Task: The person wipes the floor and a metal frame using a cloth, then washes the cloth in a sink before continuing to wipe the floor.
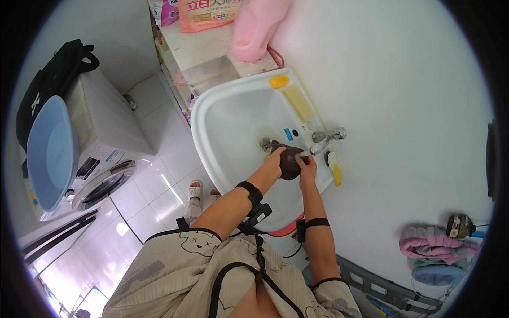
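Note:
A dark brown, smooth, rounded object (290,169), whose exact kind I cannot tell, is held over a white ceramic washbasin (234,159). My left hand (274,161) grips its left side, thumb on top. On its right side, the fingers of my right hand (307,167) hold the edge. Water runs from the chrome tap (320,144) down onto the object beside my right fingers. Just beyond my left hand is the wet drain (265,144), partly covered by the object's dark far end. Both forearms wear black straps with small devices.
A yellow-and-white brush (335,169) lies right of the tap. Yellow items (279,82) sit on the basin's far rim. Behind stand a pink plastic container (256,35) and a detergent bag (206,16) on a counter. Leftward, a washing machine (115,119) bears a blue tub (51,155).

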Demonstrator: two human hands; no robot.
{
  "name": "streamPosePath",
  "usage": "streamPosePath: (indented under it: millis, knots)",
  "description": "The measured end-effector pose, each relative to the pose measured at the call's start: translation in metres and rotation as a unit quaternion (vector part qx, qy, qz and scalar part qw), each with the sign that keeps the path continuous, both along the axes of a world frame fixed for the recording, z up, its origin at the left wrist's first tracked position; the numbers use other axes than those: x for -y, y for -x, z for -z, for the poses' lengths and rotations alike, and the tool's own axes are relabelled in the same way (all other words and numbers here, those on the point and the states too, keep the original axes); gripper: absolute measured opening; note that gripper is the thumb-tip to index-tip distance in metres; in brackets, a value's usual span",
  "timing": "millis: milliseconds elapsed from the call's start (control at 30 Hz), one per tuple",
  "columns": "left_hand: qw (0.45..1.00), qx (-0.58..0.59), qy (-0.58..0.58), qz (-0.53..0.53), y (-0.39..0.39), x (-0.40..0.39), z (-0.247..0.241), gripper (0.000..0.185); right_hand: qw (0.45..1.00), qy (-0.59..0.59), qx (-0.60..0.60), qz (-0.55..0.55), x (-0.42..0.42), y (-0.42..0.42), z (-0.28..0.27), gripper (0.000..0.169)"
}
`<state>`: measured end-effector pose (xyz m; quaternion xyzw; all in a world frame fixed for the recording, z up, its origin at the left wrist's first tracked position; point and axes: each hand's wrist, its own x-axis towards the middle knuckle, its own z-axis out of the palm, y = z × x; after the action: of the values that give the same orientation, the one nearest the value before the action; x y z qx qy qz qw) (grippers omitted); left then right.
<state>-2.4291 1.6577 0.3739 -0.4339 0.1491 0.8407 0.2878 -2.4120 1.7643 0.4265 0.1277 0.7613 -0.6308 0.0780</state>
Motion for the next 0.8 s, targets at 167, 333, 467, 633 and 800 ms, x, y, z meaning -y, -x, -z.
streamPosePath:
  millis: [167, 333, 467, 633, 800]
  knots:
    - [0.981, -0.080, -0.179, -0.003, 0.000, 0.016, 0.024, 0.050, 0.960, 0.230, 0.155, 0.038, 0.030, 0.012, 0.016, 0.049]
    - [0.989, -0.038, -0.077, 0.122, -0.005, 0.036, -0.022, 0.061, 1.000, 0.009, 0.024, 0.005, 0.034, 0.012, 0.019, 0.036]
    - [0.985, -0.001, -0.034, 0.171, -0.014, 0.049, -0.069, 0.069, 0.974, -0.192, -0.088, -0.077, 0.039, 0.001, 0.004, 0.032]
    - [0.983, 0.001, 0.104, -0.154, -0.001, 0.016, 0.017, 0.050, 0.982, -0.171, -0.086, -0.006, 0.072, 0.001, 0.014, 0.035]
    - [0.869, -0.113, 0.481, 0.041, -0.010, 0.017, -0.020, 0.034, 0.982, 0.037, 0.043, 0.180, 0.068, 0.005, 0.015, 0.034]
